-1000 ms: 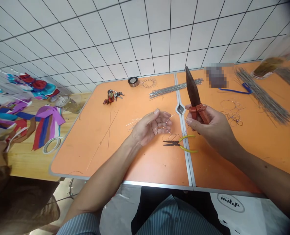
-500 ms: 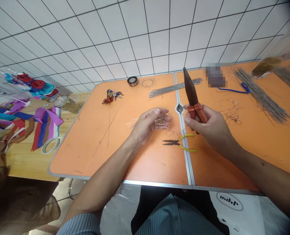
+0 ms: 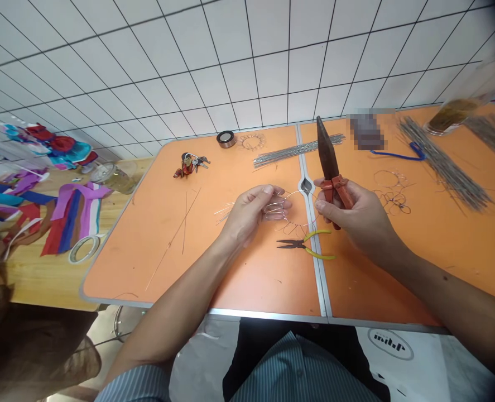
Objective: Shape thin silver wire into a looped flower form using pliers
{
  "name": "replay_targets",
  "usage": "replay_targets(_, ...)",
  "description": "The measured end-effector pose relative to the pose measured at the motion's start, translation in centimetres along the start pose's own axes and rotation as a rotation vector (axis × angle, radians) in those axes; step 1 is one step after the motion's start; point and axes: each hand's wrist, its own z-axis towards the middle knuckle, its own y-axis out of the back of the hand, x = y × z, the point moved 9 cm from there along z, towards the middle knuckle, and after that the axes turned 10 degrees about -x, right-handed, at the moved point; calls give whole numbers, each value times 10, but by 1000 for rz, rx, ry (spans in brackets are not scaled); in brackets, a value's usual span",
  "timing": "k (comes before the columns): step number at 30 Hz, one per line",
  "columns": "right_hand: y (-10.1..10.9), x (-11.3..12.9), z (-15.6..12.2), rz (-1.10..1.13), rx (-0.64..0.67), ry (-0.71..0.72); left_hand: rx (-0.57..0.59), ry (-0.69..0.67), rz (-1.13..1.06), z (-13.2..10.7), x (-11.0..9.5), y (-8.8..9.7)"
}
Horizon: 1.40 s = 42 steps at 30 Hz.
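My left hand [image 3: 249, 215] is closed on a thin wire piece [image 3: 275, 208] bent into narrow loops, several of them lying across its fingers. From there the wire curves as an open ring toward my right hand [image 3: 364, 220]. That hand is wrapped round red-handled pliers [image 3: 327, 153], whose long dark jaws point up and away from me. Its thumb and fingertips are close to the wire's far side; whether they touch it I cannot tell. Below the wire, yellow-handled needle-nose pliers [image 3: 299, 244] lie on the orange table [image 3: 239, 279], jaws to the left.
Straight wires [image 3: 299, 151], keys [image 3: 192, 163], a tape roll [image 3: 226, 139] and a looped wire ring [image 3: 251, 142] lie behind. Rightward are wire flower shapes [image 3: 395, 201], a wire bundle [image 3: 443, 162] and a glass [image 3: 450, 114]. Ribbons [image 3: 69, 218] and a person's sleeve are at left.
The wire between my hands now shows as a rounder ring. Both hands have barely moved. At the left, the ribbons have shifted on the wooden table.
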Motion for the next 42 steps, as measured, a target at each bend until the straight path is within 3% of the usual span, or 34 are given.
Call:
replay_targets(6, -1, -4, 1, 7, 23, -7, 14, -120, 105, -6, -9, -4)
replay_targets(13, -2, -4, 0, 15, 26, -9, -50, -285, 210, -12, -24, -5)
replay_targets(19, -5, -5, -2, 30, 32, -33, -82, -122, 68, -3, -8, 6)
replay_targets(24, -6, -6, -3, 39, 29, -44, -74, 37, -6, 0, 2, 5)
replay_targets(32, -9, -7, -3, 44, 52, -39, -10, 36, 36, -4, 6, -4)
replay_targets(37, -12, -14, -3, 61, 77, -57, 28, 102, -59, -5, 13, -7)
replay_targets(42, -15, -20, -3, 39, 86, -84, -2, 90, -69, -3, 11, -4)
